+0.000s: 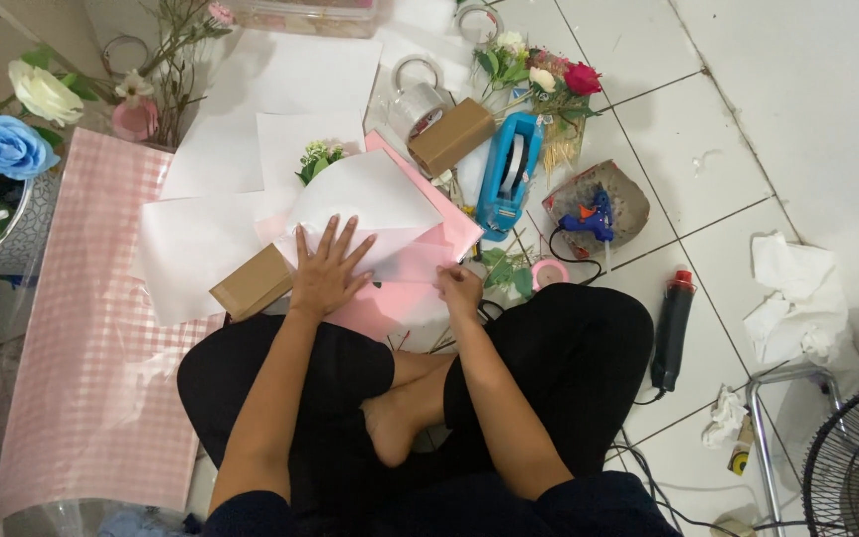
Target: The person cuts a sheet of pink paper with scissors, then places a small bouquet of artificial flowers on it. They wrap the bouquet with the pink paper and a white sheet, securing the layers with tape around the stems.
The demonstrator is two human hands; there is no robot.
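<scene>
Crossed legs in black trousers [569, 368] filled the lower frame, one bare foot [390, 423] tucked between the knees; the person sat on the white tiled floor [708, 189].

Both forearms reached forward over the knees to a folded white paper sheet [370, 194] lying on a pink sheet [420, 273] just ahead of the legs. A sprig of small white flowers with green leaves [318, 157] showed at the far edge of the white sheet.

Left hand [328, 270]: palm down, fingers spread and extended, pressed flat on the near part of the white sheet. Grip apart, holding nothing, only bearing down. Wrist straight, forearm running back toward the left knee.

Right hand [459, 288]: fingers curled together, pinching the near right edge of the pink sheet where it met the white one. Forearm angled inward from the right knee.

A brown cardboard box [251, 283] lay just beside the left hand, on its outer side. A second brown box [451, 136] and a blue tape dispenser [507, 174] lay beyond the sheets. A blue glue gun [589, 221] rested on a grey pad, well apart to the right. Pink checked wrapping paper [91, 328] stretched along the left.
</scene>
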